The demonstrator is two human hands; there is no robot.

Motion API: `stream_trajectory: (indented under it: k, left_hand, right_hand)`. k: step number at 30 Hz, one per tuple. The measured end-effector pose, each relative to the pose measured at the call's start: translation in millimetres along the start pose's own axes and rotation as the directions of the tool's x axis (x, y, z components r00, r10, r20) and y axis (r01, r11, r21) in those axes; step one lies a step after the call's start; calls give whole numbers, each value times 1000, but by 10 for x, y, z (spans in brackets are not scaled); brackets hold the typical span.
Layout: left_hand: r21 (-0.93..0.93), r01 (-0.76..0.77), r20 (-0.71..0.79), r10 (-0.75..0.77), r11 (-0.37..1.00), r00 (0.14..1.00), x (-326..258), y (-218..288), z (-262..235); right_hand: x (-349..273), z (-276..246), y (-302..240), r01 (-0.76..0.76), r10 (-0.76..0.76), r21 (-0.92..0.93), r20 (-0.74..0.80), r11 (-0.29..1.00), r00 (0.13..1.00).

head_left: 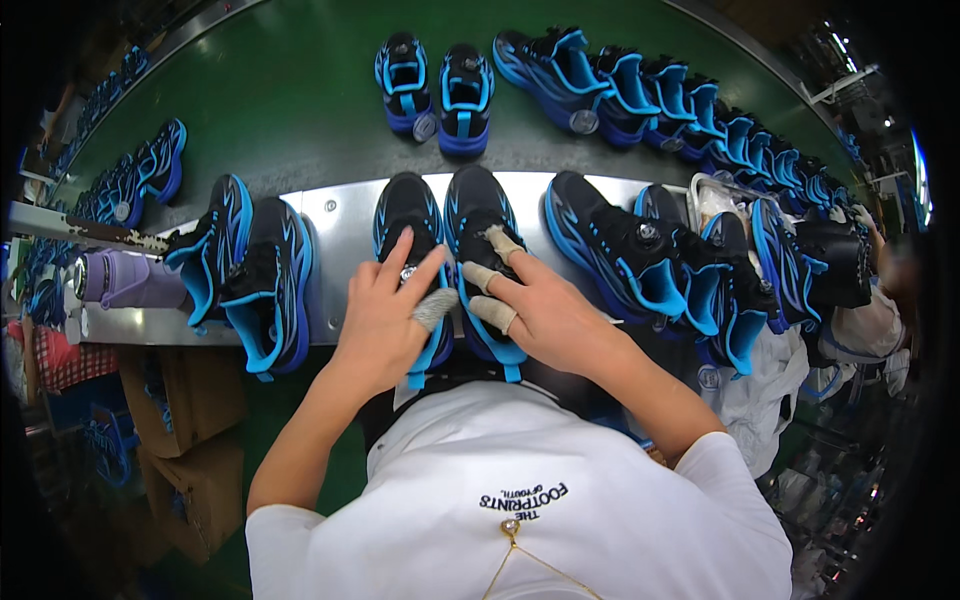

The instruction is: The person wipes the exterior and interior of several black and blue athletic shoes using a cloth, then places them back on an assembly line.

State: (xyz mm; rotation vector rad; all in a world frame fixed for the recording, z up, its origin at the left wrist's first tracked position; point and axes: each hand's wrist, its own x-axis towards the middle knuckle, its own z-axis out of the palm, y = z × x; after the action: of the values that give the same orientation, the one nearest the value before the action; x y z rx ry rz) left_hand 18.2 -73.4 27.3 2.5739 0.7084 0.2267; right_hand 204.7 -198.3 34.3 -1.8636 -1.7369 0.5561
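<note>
Across metal ledge [341, 232], two shoes [470, 228], parallel, pointing away

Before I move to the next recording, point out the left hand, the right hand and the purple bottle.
Left hand [386, 308]: head view, on the back of the hand.
Right hand [543, 301]: head view, on the back of the hand.
Purple bottle [157, 281]: head view, on the side of its body.

Shoe factory: sneaker row [672, 100] on green belt [280, 90]
</note>
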Motion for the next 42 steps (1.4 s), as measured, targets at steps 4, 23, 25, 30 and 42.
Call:
stream_trajectory:
  k: [4,23,25,30,42]
  left_hand:
    - [-259,-46,-191,-4,965,982,94,-167,-24]
    - [-423,-13,-156,-59,906,986,153,-95,104]
    - [-414,18,-191,-106,910,976,128,-19,65]
    - [-390,73,-208,-165,918,964,140,-41,78]
    - [-507,68,5,-76,860,997,151,-169,-66]
  right_hand:
    - [-47,30,104,101,-115,-99,-151,990,982]
    - [97,38,298,123,-122,-1,-170,992,978]
    - [131,-25,294,91,-67,201,-125,975,990]
    - [160,32,368,216,-188,270,-126,938,974]
    - [177,-59,261,34,-41,-69,-94,997,995]
